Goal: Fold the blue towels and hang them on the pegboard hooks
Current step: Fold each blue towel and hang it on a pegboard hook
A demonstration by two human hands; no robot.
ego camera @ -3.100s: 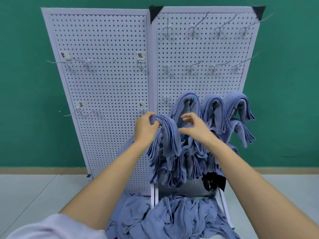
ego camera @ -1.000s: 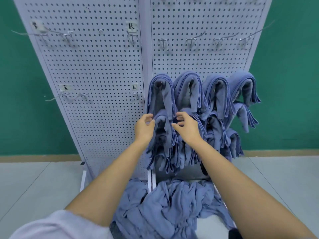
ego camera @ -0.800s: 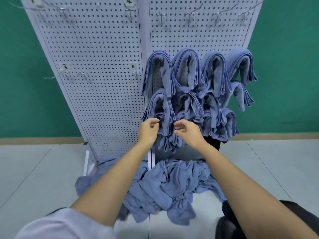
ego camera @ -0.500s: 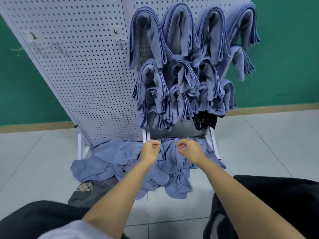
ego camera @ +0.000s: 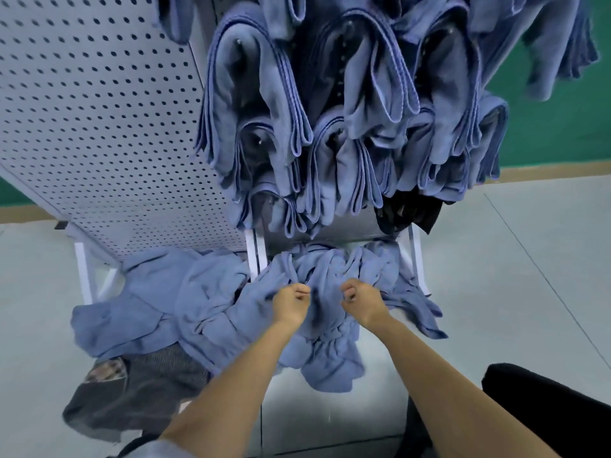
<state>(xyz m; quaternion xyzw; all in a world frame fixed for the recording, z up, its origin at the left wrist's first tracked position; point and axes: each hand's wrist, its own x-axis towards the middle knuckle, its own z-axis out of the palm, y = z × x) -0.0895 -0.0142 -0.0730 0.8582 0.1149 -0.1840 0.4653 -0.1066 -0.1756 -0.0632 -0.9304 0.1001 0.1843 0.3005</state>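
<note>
a white perforated pegboard (ego camera: 99, 127) carries rows of folded blue towels (ego camera: 264, 110), soft loops hung in tiers. below, a rumpled heap of loose towels (ego camera: 185, 309) lies on the floor (ego camera: 496, 259). left hand (ego camera: 291, 304) and right hand (ego camera: 362, 300) curl over it, likely picking the next; a grip on cloth cannot be confirmed. next: lift, shake flat.

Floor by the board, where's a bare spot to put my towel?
Bare floor lies right of the towel pile, beyond the white stand leg, and left of the pile. The middle, under the hung towels, is crowded.
</note>
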